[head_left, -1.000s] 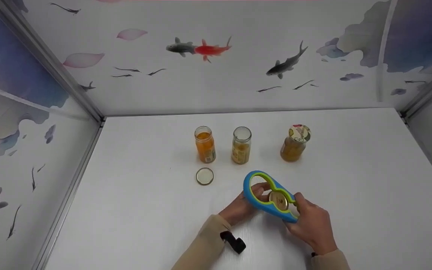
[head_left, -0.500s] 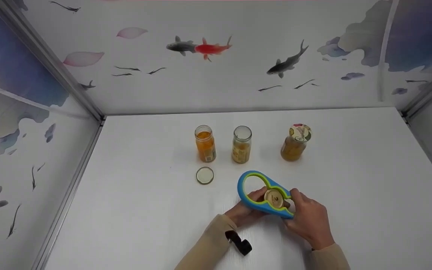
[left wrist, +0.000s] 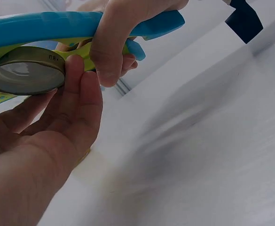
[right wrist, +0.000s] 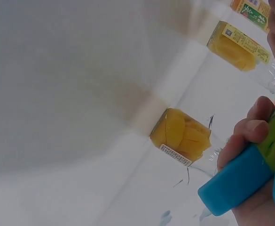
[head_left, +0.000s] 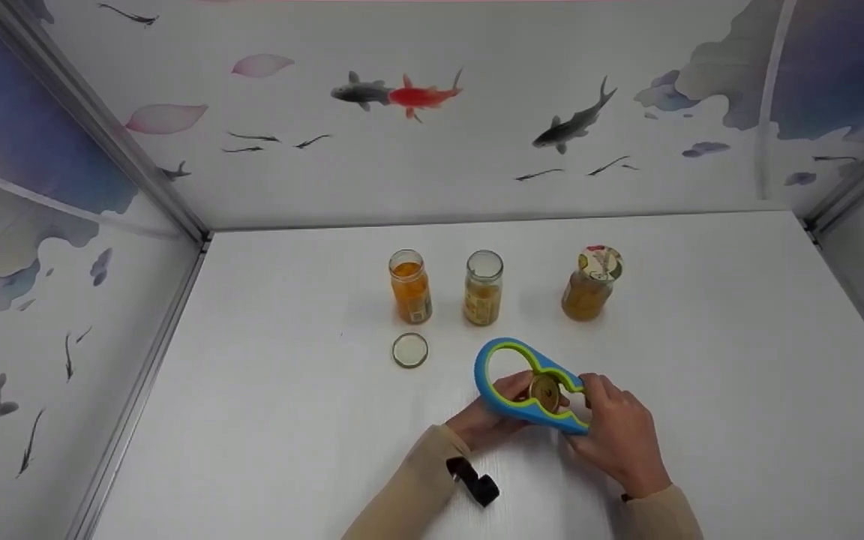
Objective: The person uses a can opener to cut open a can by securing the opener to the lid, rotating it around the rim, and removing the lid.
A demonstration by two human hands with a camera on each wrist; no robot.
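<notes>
My right hand (head_left: 619, 435) grips the handle end of a blue-and-green jar opener (head_left: 493, 394), its fingers curled round the two arms. Within the opener's smaller loop sits a gold metal jar lid (head_left: 544, 393), tilted. Fingers of my left hand (head_left: 486, 420) hold that lid at its edge, under the opener. In the left wrist view the lid (left wrist: 27, 75) shows its pale inner side, with the left fingertips against its rim. The right wrist view shows the blue handle (right wrist: 236, 183) in my right hand; the lid is out of sight there.
Beyond the hands stand two lidless glass jars, one orange-filled (head_left: 411, 296) and one with yellow contents (head_left: 482, 300). A jar with a patterned lid (head_left: 589, 289) stands farther right. A loose lid (head_left: 410, 350) lies on the white table (head_left: 289, 375) before the orange jar.
Both hands have shifted slightly left with the opener and lid. The lid has tipped, its face turning flat toward the head camera and then away again. The jars stay put.
</notes>
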